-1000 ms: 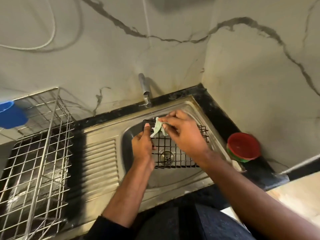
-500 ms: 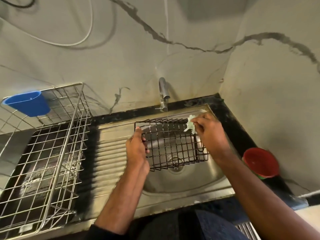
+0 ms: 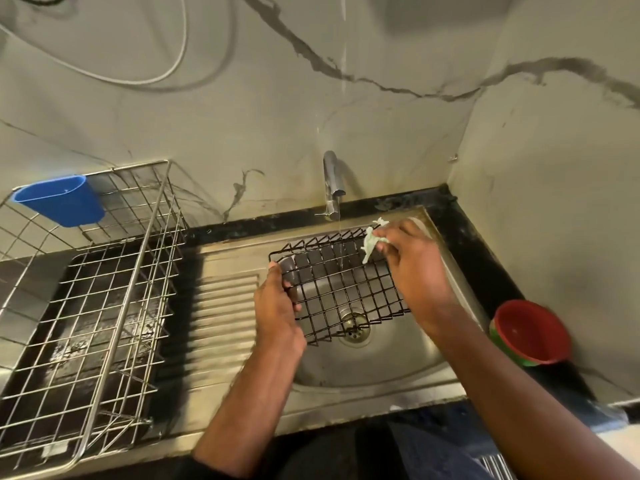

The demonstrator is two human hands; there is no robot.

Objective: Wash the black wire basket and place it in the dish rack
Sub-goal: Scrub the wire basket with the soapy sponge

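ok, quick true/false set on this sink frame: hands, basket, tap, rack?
1. The left hand grips the black wire basket at its left edge. True.
2. The right hand is empty. False: it pinches a pale green scrub pad.
3. Water runs from the tap. True.
4. The basket sits in the dish rack. False: it is held over the sink.
5. A blue cup hangs on the rack. True.

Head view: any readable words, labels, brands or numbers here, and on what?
None can be read. The tap, blue cup, dish rack, red bowl and black wire basket show no lettering; neither does the pale cloth.
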